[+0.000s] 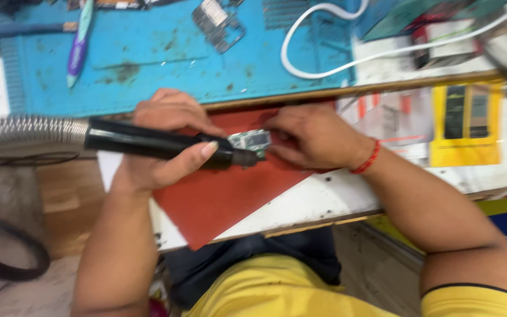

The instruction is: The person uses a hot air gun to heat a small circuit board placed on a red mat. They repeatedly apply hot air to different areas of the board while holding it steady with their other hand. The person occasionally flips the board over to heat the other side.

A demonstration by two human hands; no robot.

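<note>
Our left hand (165,141) grips black rotary handpiece (165,145); right hand (312,138) pins circuit board (250,141) at 3 o'clock. Grinding step; next needs steady tip.

Electronics repair workshop: blue work mat (148,64)

Head camera looks steeply down, close over the workbench (324,202).

yellow short sleeves, dark trim; red thread band (368,157) on right wrist; dark trousers
</note>
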